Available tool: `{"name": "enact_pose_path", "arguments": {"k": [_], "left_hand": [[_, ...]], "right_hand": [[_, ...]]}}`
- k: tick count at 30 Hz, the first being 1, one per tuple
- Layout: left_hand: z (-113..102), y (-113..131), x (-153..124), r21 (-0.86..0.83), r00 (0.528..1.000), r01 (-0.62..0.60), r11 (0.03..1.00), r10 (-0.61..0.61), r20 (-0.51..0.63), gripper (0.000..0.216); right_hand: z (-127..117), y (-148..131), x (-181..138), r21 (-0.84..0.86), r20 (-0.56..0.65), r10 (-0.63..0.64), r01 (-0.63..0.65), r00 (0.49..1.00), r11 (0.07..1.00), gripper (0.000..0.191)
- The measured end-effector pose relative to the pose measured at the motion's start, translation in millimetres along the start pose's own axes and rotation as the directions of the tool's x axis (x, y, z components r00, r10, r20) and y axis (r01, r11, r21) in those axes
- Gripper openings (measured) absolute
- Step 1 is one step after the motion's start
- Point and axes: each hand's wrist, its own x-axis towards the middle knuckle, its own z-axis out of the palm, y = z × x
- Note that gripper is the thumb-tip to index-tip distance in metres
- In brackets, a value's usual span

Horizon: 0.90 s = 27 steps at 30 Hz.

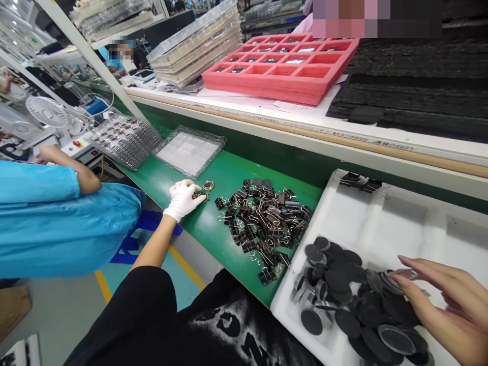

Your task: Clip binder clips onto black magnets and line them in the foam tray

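Observation:
My left hand (183, 201), in a white glove, rests low over the green table with thumb and fingers curled around a small round part (195, 195). Another round part with an orange-and-black face (208, 185) lies just beyond its fingertips. Beside it spreads a heap of black binder clips (263, 213) with wire handles. On the right, my bare right hand (446, 300) reaches into a white foam tray (324, 213). Its thumb and forefinger close on the edge of a clear disc (407, 274), partly blurred. Under it lie many black round discs (341, 282), some with clear rims.
A clear plastic tray (190, 150) and stacked blister trays (122, 137) stand at the table's far left. On the shelf above are a red foam tray (267, 84) with compartments and black foam sheets (412, 96). A co-worker's blue sleeve (38, 183) is close at left.

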Motion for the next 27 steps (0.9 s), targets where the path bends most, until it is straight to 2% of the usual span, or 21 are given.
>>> {"name": "enact_pose_path", "arguments": {"k": [2, 4, 6, 8, 10, 11, 14, 16, 18, 21, 24, 27], "left_hand": [[1.4, 2.0, 3.2, 0.002, 1.000, -0.001, 1.000, 0.000, 0.026, 0.031], [2.4, 3.7, 5.9, -0.009, 0.999, -0.020, 1.000, 0.020, 0.042, 0.025], [2.0, 3.7, 7.0, -0.040, 0.999, -0.047, 0.998, 0.048, 0.021, 0.024], [-0.2, 3.5, 7.7, -0.138, 0.997, -0.076, 0.988, 0.072, -0.036, 0.023], [-4.6, 9.0, 10.4, -0.283, 0.992, -0.070, 0.957, 0.036, -0.122, 0.022], [-7.7, 16.4, 12.9, -0.357, 0.986, -0.060, 0.932, 0.000, -0.166, 0.021], [-21.0, 64.3, 23.1, -0.556, 0.961, -0.109, 0.824, -0.056, -0.272, 0.024], [-33.3, 115.2, 27.0, -0.680, 0.957, -0.213, 0.702, 0.008, -0.291, 0.029], [-47.2, 171.2, 25.4, -0.778, 0.964, -0.262, 0.572, 0.116, -0.239, 0.036], [-66.0, 242.0, 15.5, -0.889, 0.942, -0.211, 0.406, 0.329, -0.073, 0.038], [-77.1, 282.4, 5.5, -0.948, 0.883, -0.155, 0.277, 0.470, -0.007, 0.031], [-81.4, 296.9, 0.7, -0.983, 0.846, -0.102, 0.155, 0.533, -0.004, 0.027]], "right_hand": [[-0.2, -5.9, 2.7, 0.061, -0.014, -0.045, 0.045, 0.999, 0.997, 0.046], [-0.8, -8.7, 4.4, 0.096, 0.002, -0.021, 0.021, 1.000, 0.995, 0.040], [-2.0, -9.9, 5.8, 0.140, 0.033, 0.090, -0.094, 0.995, 0.986, 0.028], [-2.9, -12.8, 8.1, 0.212, 0.100, 0.266, -0.282, 0.959, 0.936, 0.021], [-2.3, -21.6, 12.8, 0.300, 0.209, 0.399, -0.447, 0.893, 0.843, 0.031], [-1.1, -29.0, 16.4, 0.341, 0.272, 0.418, -0.493, 0.867, 0.800, 0.038], [7.1, -61.9, 31.9, 0.450, 0.419, 0.345, -0.522, 0.840, 0.725, 0.050], [14.6, -87.2, 44.4, 0.544, 0.453, 0.278, -0.509, 0.847, 0.667, 0.049], [21.5, -108.6, 55.6, 0.652, 0.428, 0.238, -0.480, 0.872, 0.587, 0.043], [27.0, -126.6, 65.6, 0.746, 0.380, 0.216, -0.436, 0.900, 0.504, 0.036], [28.2, -129.5, 68.0, 0.779, 0.325, 0.247, -0.406, 0.913, 0.478, 0.036], [29.6, -124.2, 68.6, 0.803, 0.219, 0.315, -0.354, 0.924, 0.480, 0.042]]}}
